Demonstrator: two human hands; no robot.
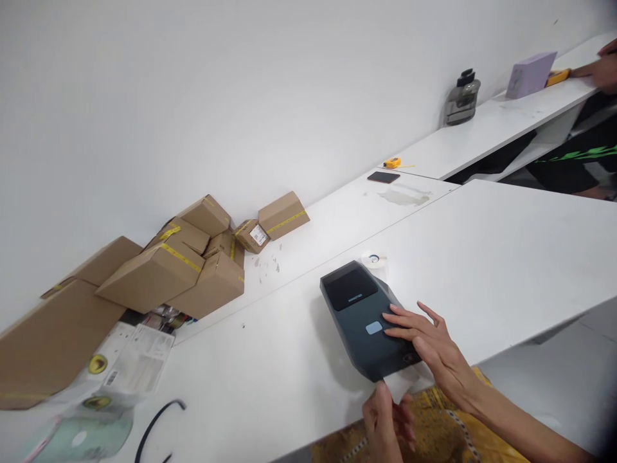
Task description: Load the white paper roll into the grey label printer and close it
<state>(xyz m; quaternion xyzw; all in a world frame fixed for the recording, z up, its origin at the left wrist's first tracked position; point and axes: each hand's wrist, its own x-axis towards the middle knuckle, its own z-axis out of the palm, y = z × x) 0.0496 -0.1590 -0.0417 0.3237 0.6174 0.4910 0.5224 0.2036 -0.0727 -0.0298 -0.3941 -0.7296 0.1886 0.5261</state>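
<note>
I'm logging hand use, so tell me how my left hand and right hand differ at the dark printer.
The left hand is curled, pinching the white slip at the front edge of the dark printer; the right hand lies open and flat on its top, fingers by a pale button. The left hand is cut off by the picture's bottom; the right hand shows whole, with its forearm. Both are bare.

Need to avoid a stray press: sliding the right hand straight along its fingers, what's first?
Right hand lies on the printer; its pale button sits just ahead, likely first.
</note>
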